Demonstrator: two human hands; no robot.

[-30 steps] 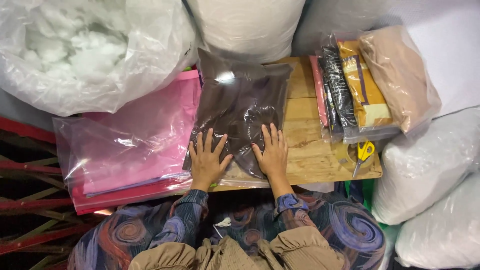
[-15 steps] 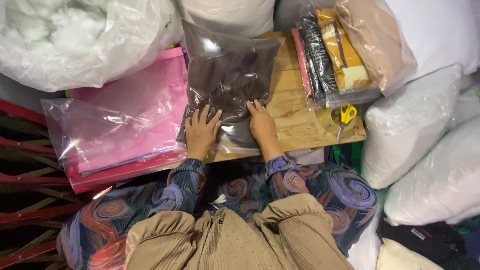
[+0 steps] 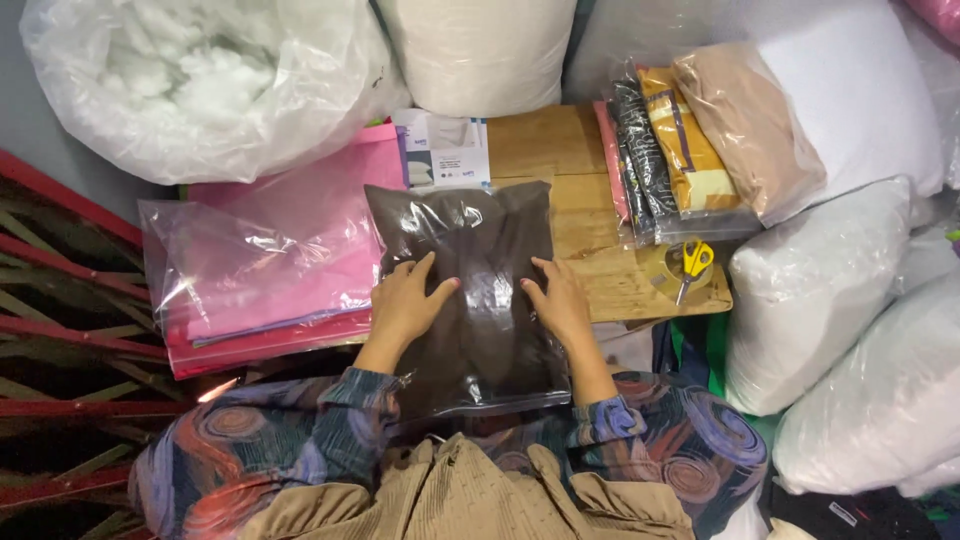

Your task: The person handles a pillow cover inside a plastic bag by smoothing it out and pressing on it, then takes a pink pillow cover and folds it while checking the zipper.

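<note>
On the wooden counter [image 3: 600, 270], the left hand [image 3: 405, 305] and right hand [image 3: 558, 302] press flat, fingers spread, on the brown bagged cushion cover [image 3: 470, 290], likely pushing air out.

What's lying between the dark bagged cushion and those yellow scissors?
Only bare wooden board. The head view shows nothing between the dark bagged cushion and the yellow scissors.

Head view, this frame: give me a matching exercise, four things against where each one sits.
Things:
1. dark brown bagged item
2. yellow-handled scissors
3. pink bagged stack
4. bag of white stuffing

Places:
A. top left corner
B. under both hands
C. left of the brown bag
D. right end of the wooden board

Pairs: 1-B, 2-D, 3-C, 4-A
</note>
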